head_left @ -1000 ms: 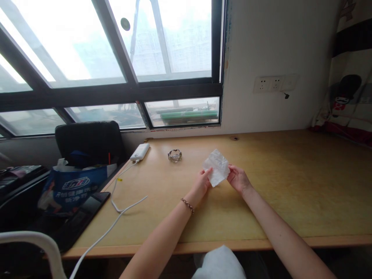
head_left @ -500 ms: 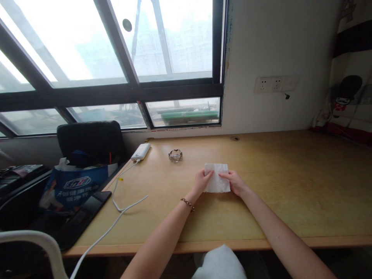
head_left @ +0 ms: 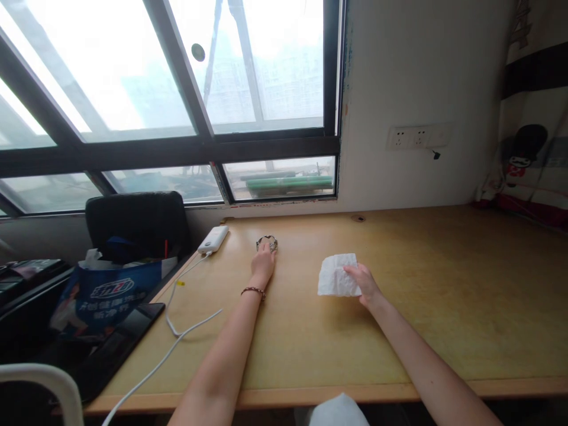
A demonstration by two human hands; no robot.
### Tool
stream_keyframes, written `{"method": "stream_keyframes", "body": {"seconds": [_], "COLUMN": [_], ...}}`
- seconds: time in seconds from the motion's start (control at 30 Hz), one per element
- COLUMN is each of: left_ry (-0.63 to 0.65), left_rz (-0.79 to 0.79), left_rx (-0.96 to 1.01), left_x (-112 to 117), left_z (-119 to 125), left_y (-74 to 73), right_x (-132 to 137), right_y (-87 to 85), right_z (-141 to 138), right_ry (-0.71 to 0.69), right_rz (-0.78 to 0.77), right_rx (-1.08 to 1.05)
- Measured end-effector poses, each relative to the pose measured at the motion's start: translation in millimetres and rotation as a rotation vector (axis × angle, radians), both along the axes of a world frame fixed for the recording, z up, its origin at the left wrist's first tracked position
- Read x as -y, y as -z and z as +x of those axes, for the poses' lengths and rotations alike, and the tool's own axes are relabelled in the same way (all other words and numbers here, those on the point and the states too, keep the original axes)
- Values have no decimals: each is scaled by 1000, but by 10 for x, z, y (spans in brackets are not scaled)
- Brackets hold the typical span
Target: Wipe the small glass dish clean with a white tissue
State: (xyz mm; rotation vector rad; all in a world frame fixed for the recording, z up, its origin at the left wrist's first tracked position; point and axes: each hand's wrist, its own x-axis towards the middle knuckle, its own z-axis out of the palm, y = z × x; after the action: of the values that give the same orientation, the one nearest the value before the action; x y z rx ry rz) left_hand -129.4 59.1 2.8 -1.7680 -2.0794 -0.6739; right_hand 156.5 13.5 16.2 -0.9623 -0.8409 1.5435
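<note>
Below the wide window (head_left: 177, 89), the wooden worktop (head_left: 444, 307) shows the two hands apart: half a second ago both pinched the white tissue (head_left: 336, 281), but now the left hand (head_left: 263, 263) has left it and stretches, arm straight, to the metal bracelet (head_left: 267, 242) lying left of the tissue and farther back. Its fingertips touch the bracelet's near rim, though whether that grip has closed on it I cannot tell. The right hand (head_left: 364, 284) stays at the tissue's right edge, grip open, fingers laid on the tissue, which lies flat on the worktop.
</note>
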Motion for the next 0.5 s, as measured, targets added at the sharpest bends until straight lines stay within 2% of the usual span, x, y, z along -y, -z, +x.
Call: {"method": "stream_keyframes", "body": {"seconds": [0.13,0.23,0.37,0.5], "left_ry": [20,45,123,330], "left_rz": [-6,-1,28,123], "left_rx": [-33,-59,-102,-249], "left_x": [-21,26,153,377], "left_z": [-5,112,495,1042], "left_y": [43,21,-42,-28], "right_x": [-23,-63,-103,-107], "right_y": [40,47,9,-7], "right_z": [-10,-21,-29,8], "right_ry": [-11,-9,-50,-139], "right_rz": [-41,-86,-87,-78], "right_rx": [-50,-167,-408,-531]}}
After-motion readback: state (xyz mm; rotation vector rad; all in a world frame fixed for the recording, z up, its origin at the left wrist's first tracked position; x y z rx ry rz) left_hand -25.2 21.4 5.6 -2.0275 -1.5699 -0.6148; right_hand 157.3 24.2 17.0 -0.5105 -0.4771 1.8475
